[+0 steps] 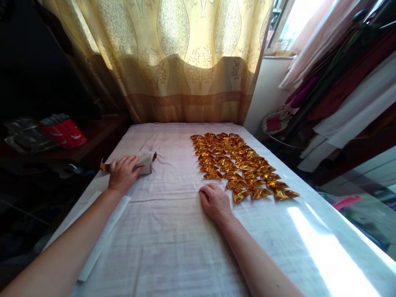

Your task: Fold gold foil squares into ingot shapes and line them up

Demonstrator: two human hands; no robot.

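At the left side of the cloth-covered table, my left hand (123,171) lies over a beige roll or folded bundle (146,161), fingers on top and thumb along its near side. Shiny brown-gold material shows at the bundle's two ends. My right hand (215,202) rests on the cloth near the middle, its fingers curled in loosely, with nothing visible in them. Just beyond it, several rows of folded gold foil pieces (229,166) with pointed ends are laid out; the closest lie slightly apart from my knuckles.
A long white sheet (105,233) lies under my left forearm. The white cloth (173,231) covers the table. A red container (66,134) and a glass jug (26,134) stand on a dark surface at left. Curtains (185,82) hang behind; clothes (352,99) hang at right.
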